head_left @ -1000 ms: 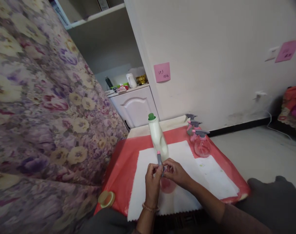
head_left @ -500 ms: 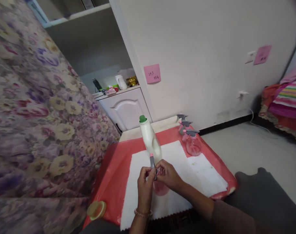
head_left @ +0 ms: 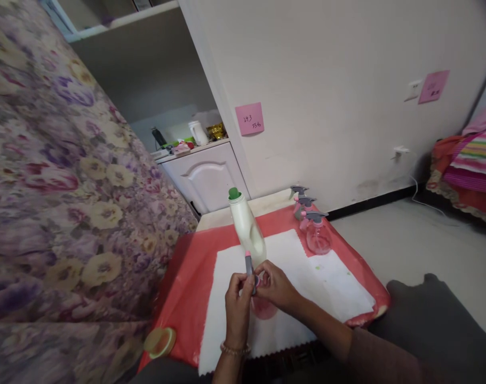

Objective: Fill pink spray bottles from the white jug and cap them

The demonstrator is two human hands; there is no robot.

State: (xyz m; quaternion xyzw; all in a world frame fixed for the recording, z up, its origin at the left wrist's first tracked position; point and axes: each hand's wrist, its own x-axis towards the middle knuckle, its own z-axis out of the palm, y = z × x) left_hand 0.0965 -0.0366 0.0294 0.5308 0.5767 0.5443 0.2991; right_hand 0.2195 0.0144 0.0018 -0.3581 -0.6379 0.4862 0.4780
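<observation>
A pink-and-grey spray head [head_left: 249,264] stands on a clear pink bottle [head_left: 264,309] over the white cloth [head_left: 285,326]. My left hand [head_left: 238,304], with a beaded bracelet at its wrist, is closed on the spray head. My right hand [head_left: 278,288] is closed at the pink collar just beside it; its fingertips partly hide the bottle's neck. Right behind the hands a pale green jug [head_left: 246,226] with a green inner spout stands upright on the cloth.
Several similar spray bottles [head_left: 318,240] stand at the table's right back edge. A round yellowish-green lidlike piece [head_left: 160,343] lies at the left front corner of the red table cover [head_left: 182,282]. A floral curtain [head_left: 86,213] hangs left. Small green drops dot the cloth's right part.
Both hands keep the same hold on the spray head and its collar. The view has shifted very slightly; nothing else has visibly moved.
</observation>
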